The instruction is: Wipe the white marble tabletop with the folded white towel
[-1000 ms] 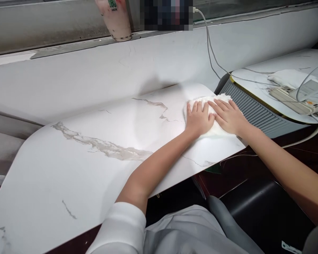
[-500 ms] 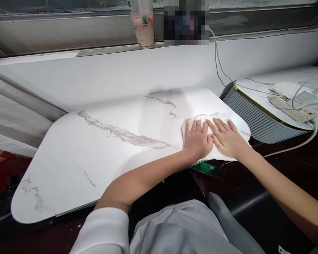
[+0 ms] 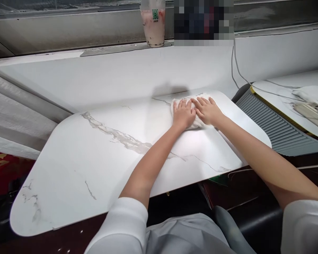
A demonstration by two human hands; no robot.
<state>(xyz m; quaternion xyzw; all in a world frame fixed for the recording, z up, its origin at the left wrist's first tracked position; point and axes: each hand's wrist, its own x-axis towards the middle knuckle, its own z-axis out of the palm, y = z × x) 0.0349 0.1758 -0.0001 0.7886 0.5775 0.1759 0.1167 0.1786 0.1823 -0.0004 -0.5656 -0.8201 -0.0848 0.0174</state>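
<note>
A white cloth (image 3: 200, 123) lies on the white marbled tabletop (image 3: 116, 169), towards its far edge and right of the middle. My left hand (image 3: 184, 114) presses flat on the cloth's left part, fingers stretched out and pointing away from me. Beside it, my right hand (image 3: 207, 111) also lies flat over the cloth with its fingers spread. The hands nearly touch at the thumbs. Much of the cloth is hidden beneath them, and its front edge looks rumpled.
On the window ledge stands a plastic cup (image 3: 153, 30) of pink drink, next to a blurred-out patch. White cables (image 3: 235, 63) hang down the wall. To the right is a ribbed grey-sided unit (image 3: 278, 123) with a power strip (image 3: 311, 113) on top. A pale curtain (image 3: 16, 116) hangs at left.
Both hands have slid the cloth from the tabletop's near right edge to its far side, both arms reaching further out. The view has shifted slightly.
</note>
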